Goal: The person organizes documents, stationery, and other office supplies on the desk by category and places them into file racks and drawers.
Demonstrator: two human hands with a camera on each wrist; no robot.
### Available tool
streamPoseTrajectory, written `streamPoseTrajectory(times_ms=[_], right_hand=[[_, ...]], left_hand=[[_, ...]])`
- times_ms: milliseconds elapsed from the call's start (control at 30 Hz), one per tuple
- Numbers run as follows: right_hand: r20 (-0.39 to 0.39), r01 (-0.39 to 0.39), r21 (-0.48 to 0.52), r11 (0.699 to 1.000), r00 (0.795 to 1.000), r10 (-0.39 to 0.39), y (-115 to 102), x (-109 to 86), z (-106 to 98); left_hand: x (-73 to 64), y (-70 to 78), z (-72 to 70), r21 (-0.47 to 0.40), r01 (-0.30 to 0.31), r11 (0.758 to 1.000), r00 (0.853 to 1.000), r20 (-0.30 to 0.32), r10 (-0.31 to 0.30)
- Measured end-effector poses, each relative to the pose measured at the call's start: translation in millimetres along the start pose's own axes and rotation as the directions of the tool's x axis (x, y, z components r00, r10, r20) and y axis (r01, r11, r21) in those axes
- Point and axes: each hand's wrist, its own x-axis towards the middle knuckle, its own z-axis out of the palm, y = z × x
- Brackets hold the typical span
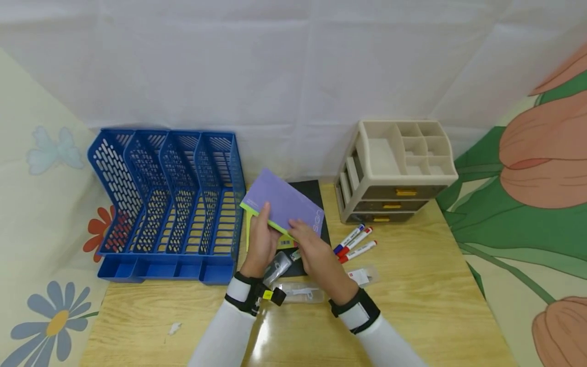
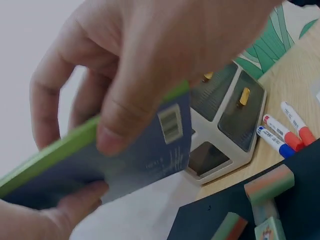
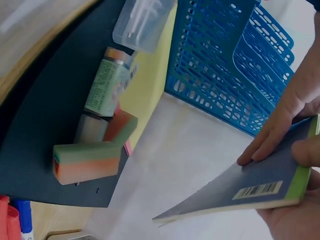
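Observation:
A purple notebook (image 1: 284, 201) with a green spine is held tilted above the table. My left hand (image 1: 263, 244) grips its near-left edge, thumb on the cover. At the near right part my right hand (image 1: 316, 257) holds it too, fingers lying on the cover. A barcode shows on the notebook (image 2: 142, 155) in the left wrist view. Beneath it lie a flat black item (image 1: 314, 191) and a yellow item (image 3: 150, 75). Green-and-orange blocks (image 3: 87, 162) rest on the black one; my hands and the notebook hide them in the head view.
A blue file rack (image 1: 183, 204) with slots and front trays stands on the left. At the back right is a beige drawer organizer (image 1: 408, 178). Several markers (image 1: 357, 242), clear packages (image 1: 300, 293) and a white packet (image 1: 362, 276) lie near my hands.

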Motion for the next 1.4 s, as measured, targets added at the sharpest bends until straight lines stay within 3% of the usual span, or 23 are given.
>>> streamPoseTrajectory(times_ms=[133, 200, 333, 433, 533, 633, 800, 867, 967, 1067, 1233, 1333, 1400], right_hand=[[0.055, 0.022, 0.012, 1.000, 0.998, -0.023, -1.4, -3.7, 0.1], [0.109, 0.030, 0.011, 0.999, 0.994, -0.031, -0.7, -7.3, -0.2], [0.203, 0.018, -0.011, 1.000, 0.979, -0.015, 5.0, -18.9, -3.2], [0.237, -0.006, -0.028, 1.000, 0.972, 0.012, 12.0, -28.7, -7.7], [0.254, -0.014, -0.049, 0.999, 0.967, 0.026, 20.5, -37.1, -12.6], [0.265, -0.009, -0.084, 0.996, 0.964, 0.031, 31.0, -45.0, -18.8], [0.311, 0.043, -0.135, 0.990, 0.950, 0.001, 50.5, -51.5, -30.4], [0.356, 0.079, -0.164, 0.983, 0.935, -0.016, 58.1, -51.5, -32.6], [0.425, 0.124, -0.199, 0.972, 0.905, -0.029, 67.0, -50.0, -34.1], [0.470, 0.161, -0.212, 0.964, 0.882, -0.044, 73.6, -49.0, -34.3], [0.489, 0.212, -0.218, 0.953, 0.868, -0.081, 80.3, -46.6, -32.0], [0.498, 0.213, -0.216, 0.953, 0.863, -0.081, 80.9, -44.4, -29.7], [0.505, 0.203, -0.204, 0.958, 0.860, -0.075, 79.9, -43.0, -27.4]], left_hand=[[-1.5, 0.2, -3.0, 0.125, -0.024, 0.992, 0.991, -0.124, 0.039], [-3.6, 2.0, -8.0, 0.257, -0.050, 0.965, 0.986, -0.141, 0.088], [-11.6, 12.8, -18.9, 0.522, -0.086, 0.849, 0.978, -0.119, 0.173], [-20.2, 25.2, -24.0, 0.618, -0.094, 0.781, 0.979, -0.083, 0.184], [-28.6, 40.3, -26.1, 0.667, -0.113, 0.737, 0.981, -0.044, 0.190], [-35.2, 55.6, -25.2, 0.718, -0.156, 0.678, 0.976, 0.008, 0.216], [-44.6, 80.2, -21.5, 0.787, -0.262, 0.558, 0.952, 0.114, 0.286], [-47.7, 90.6, -18.2, 0.816, -0.294, 0.497, 0.938, 0.146, 0.315], [-52.5, 104.4, -13.1, 0.842, -0.326, 0.429, 0.921, 0.181, 0.346], [-58.4, 116.2, -11.2, 0.857, -0.350, 0.379, 0.908, 0.211, 0.360], [-66.5, 133.9, -13.3, 0.873, -0.392, 0.289, 0.873, 0.253, 0.417], [-67.8, 141.6, -16.9, 0.882, -0.398, 0.250, 0.856, 0.260, 0.447], [-66.4, 144.4, -21.4, 0.886, -0.398, 0.237, 0.849, 0.258, 0.462]])
